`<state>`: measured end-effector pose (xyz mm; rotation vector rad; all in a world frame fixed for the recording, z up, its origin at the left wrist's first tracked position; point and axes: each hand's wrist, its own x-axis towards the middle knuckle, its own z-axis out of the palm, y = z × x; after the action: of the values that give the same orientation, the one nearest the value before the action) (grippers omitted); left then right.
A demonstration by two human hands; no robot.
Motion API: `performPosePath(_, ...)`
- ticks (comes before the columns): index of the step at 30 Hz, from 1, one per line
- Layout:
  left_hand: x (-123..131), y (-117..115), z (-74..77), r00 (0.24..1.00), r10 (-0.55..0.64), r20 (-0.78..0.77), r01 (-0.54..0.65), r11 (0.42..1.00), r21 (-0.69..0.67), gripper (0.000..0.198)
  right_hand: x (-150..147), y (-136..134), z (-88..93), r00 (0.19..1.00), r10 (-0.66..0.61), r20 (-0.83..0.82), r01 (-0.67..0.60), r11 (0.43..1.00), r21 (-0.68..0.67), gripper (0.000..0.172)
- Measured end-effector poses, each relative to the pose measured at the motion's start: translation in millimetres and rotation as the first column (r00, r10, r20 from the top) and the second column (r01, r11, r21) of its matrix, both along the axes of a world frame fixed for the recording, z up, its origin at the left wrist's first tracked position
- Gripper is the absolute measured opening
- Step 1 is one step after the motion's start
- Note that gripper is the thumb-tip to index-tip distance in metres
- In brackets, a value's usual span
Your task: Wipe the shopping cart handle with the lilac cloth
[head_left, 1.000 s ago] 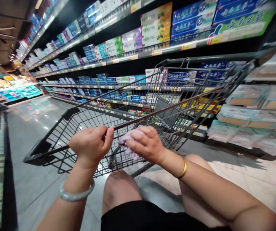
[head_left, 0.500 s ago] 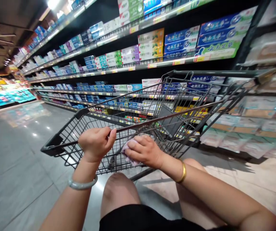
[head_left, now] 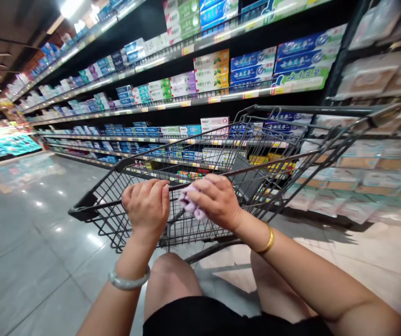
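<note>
as left hand [head_left: 147,205] grips cart [head_left: 85,205] and right hand [head_left: 219,200] cloth [head_left: 192,201], shelves [head_left: 200,101] flank tiled floor [head_left: 28,261].

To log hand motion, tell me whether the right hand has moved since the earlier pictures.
Yes, upward: the right hand was below the cart's near top rail; now it reaches the rail's level.

Head view: faces forward and down, cart [head_left: 247,184] close.

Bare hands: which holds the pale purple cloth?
The right hand, cloth bunched in it; the left hand grips the dark metal cart rim, no cloth visible.
</note>
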<state>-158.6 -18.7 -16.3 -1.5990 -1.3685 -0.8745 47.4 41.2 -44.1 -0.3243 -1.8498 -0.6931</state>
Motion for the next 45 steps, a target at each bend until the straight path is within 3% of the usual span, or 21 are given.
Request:
performPosePath(4, 38, 3, -6.6, 0.975, -0.184, 0.124, 0.193, 0.978, -0.074, 0.032, 12, 0, -1.7, 0.998, -0.063, -0.005, 0.063, 0.998, -0.021, 0.018)
performPosePath(8, 52, 15, -11.5, 0.976, -0.134, 0.174, 0.146, 0.988, -0.057, 0.027, 30, 2, -9.3, 0.992, -0.043, 0.12, 0.039, 0.998, 0.039, 0.015)
performPosePath(13, 44, 24, -10.2, 0.978, -0.082, 0.192, 0.094, 0.994, -0.058, 0.031, 53, 13, 21.5, 0.99, -0.082, -0.115, 0.078, 0.996, -0.034, 0.022)
performPosePath(15, 39, 27, -8.0, 0.976, -0.063, 0.207, 0.08, 0.994, -0.072, 0.033, 54, 17, 25.7, 0.984, -0.111, -0.143, 0.105, 0.993, -0.048, 0.022)
performPosePath(19, 26, 35, -4.2, 0.97, -0.044, 0.239, 0.071, 0.992, -0.106, 0.036, 39, 19, -2.5, 0.988, -0.156, 0.001, 0.156, 0.988, 0.013, 0.025)
performPosePath(23, 6, 47, -2.9, 0.967, -0.049, 0.249, 0.082, 0.988, -0.127, 0.037, 19, 25, -29.5, 0.985, -0.173, 0.011, 0.173, 0.985, 0.0, 0.04)
performPosePath(27, -9, 56, -2.5, 0.965, -0.036, 0.26, 0.07, 0.99, -0.121, 0.039, 7, 34, -15.8, 0.982, -0.184, -0.032, 0.185, 0.982, 0.032, 0.034)
performPosePath(31, -7, 62, -3.0, 0.957, -0.046, 0.287, 0.072, 0.994, -0.083, 0.039, 3, 31, 5.2, 0.989, -0.143, -0.035, 0.142, 0.99, -0.017, 0.023)
performPosePath(35, 7, 69, -7.1, 0.949, -0.092, 0.303, 0.1, 0.995, -0.008, 0.037, 2, 25, -7.2, 0.981, -0.148, -0.122, 0.14, 0.987, -0.077, 0.023)
performPosePath(39, 13, 75, -13.2, 0.951, -0.101, 0.291, 0.078, 0.993, 0.091, 0.033, 7, 27, -27.3, 0.995, -0.09, -0.047, 0.09, 0.996, -0.009, 0.018)
performPosePath(45, 11, 72, -16.9, 0.951, -0.151, 0.27, 0.125, 0.986, 0.111, 0.031, 23, 30, 0.4, 0.965, -0.071, -0.252, 0.047, 0.994, -0.1, 0.023)
